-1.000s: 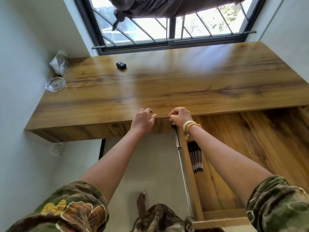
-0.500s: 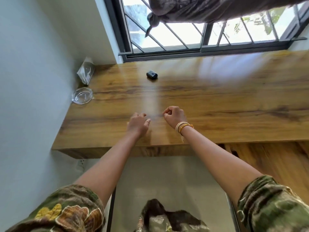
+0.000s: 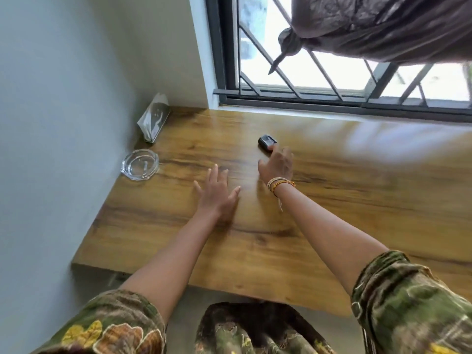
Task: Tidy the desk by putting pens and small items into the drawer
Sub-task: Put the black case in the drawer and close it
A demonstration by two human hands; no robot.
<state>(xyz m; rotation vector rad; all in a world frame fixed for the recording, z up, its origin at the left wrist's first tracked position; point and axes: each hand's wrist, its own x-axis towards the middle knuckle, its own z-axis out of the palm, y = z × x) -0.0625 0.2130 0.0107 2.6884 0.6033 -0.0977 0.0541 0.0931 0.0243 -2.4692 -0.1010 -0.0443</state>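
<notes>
A small black object (image 3: 266,143) lies on the wooden desk (image 3: 357,200) near the window. My right hand (image 3: 277,166), with bracelets on its wrist, stretches over the desk with its fingers extended, and the fingertips reach the object's near side. My left hand (image 3: 217,192) rests flat on the desk with fingers spread, to the left of the right hand and holding nothing. The drawer is out of view.
A clear glass ashtray (image 3: 140,164) sits at the desk's left edge by the wall. Behind it a clear plastic stand (image 3: 154,121) leans in the corner. A barred window (image 3: 332,72) with a knotted curtain (image 3: 383,26) runs along the back.
Both hands left the desk's front edge and went forward over the top. They opened from curled fists, the right one arriving at the black object. The view swung left, losing the open drawer.
</notes>
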